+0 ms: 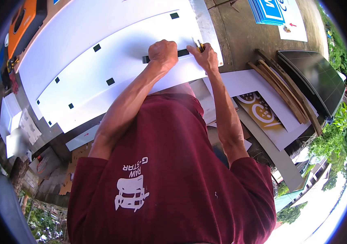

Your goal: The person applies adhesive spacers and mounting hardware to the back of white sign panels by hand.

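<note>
A large white panel (pixel 80 77) lies in front of me with several small black squares (pixel 110 81) stuck on its face. My left hand (pixel 163 54) is closed in a fist over a strip of black tape (pixel 183 53), whose other end shows left of the fist. Exactly how the fingers grip the strip is hidden. At the strip's right end, my right hand (pixel 205 56) is closed round a yellow-and-black utility knife (pixel 200 46), its tip pointing away from me. The right thumb reaches toward the tape.
Wooden strips (pixel 281 89) and a dark glossy panel (pixel 313 77) lie to the right, beside a gold-and-white stencilled sheet (pixel 259 110). Blue signs (pixel 266 11) are stacked at the far right. An orange-and-black case (pixel 25 26) sits at the upper left.
</note>
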The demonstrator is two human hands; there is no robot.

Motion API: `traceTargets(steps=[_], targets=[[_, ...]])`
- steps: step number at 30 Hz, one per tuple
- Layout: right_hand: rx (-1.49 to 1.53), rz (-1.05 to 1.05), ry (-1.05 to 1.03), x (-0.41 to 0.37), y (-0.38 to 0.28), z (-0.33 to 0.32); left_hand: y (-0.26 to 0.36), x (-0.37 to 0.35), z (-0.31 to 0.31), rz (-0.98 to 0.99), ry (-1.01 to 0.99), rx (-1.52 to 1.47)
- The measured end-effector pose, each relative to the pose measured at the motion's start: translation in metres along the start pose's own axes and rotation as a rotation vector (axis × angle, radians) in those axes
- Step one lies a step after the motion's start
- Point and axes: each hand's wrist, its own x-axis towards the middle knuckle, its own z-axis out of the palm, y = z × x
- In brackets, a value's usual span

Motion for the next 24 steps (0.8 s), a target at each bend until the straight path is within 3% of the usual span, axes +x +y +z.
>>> traceTargets(steps=[1,4,5,8,9,24], targets=[[0.041,-0.025,0.036,-0.001,0.006,0.002,-0.001,-0.001,0.0,0.002,-0.01,0.001],[0.173,-0.023,-0.241,-0.015,0.021,-0.008,0.0,0.0,-0.001,0.009,-0.017,0.0],[0.124,-0.121,-0.208,-0.025,0.022,-0.006,0.0,0.0,0.001,0.007,-0.01,-0.002],[0.113,-0.06,-0.39,-0.04,0.015,-0.004,-0.002,0.001,0.004,0.006,0.015,0.006],[0.029,-0.155,-0.332,-0.045,0.015,0.001,-0.001,0.002,0.004,0.008,0.024,0.01],[-0.251,-0.118,-0.252,-0.058,-0.019,0.001,-0.002,0.002,0.005,0.02,0.04,-0.021]])
